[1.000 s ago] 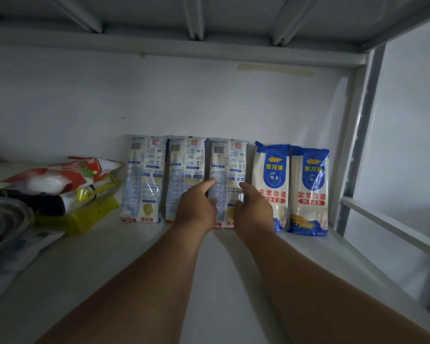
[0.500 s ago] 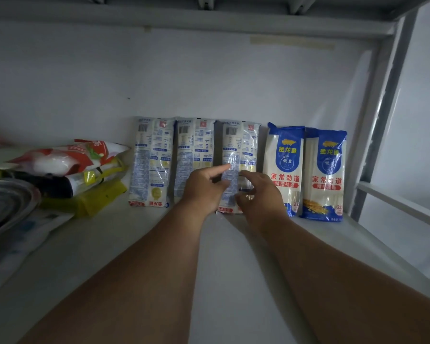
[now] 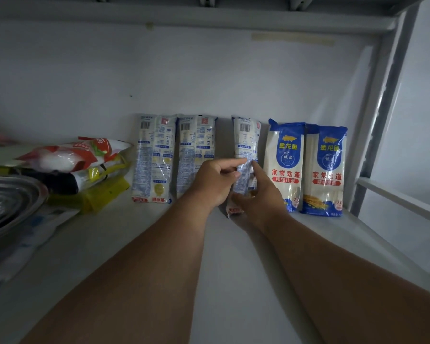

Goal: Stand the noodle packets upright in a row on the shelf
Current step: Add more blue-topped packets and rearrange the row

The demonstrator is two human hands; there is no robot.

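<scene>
Nearest: two bare forearms reaching in over the shelf point(image 3: 233, 281).

Hands: left hand point(image 3: 215, 181) and right hand point(image 3: 257, 194) both grasp the third noodle packet point(image 3: 246, 142), the left pinching its left edge, the right curled round its lower right side. The right thumb's hold is partly hidden and appears to sit near the packet's foot.

Row, against the back wall: first packet point(image 3: 153, 157) and second packet point(image 3: 196, 150) upright and touching; two blue-labelled packets point(image 3: 305, 167) upright at the right end.

Left side: a pile of food bags point(image 3: 70, 165) and a metal bowl point(image 3: 8, 202).

Progress, as judged: four packets stand; only the held one needs settling.

Change: half a second earlier the third packet abutted the second; it now sits apart from it, turned narrower, its foot drawn forward.
</scene>
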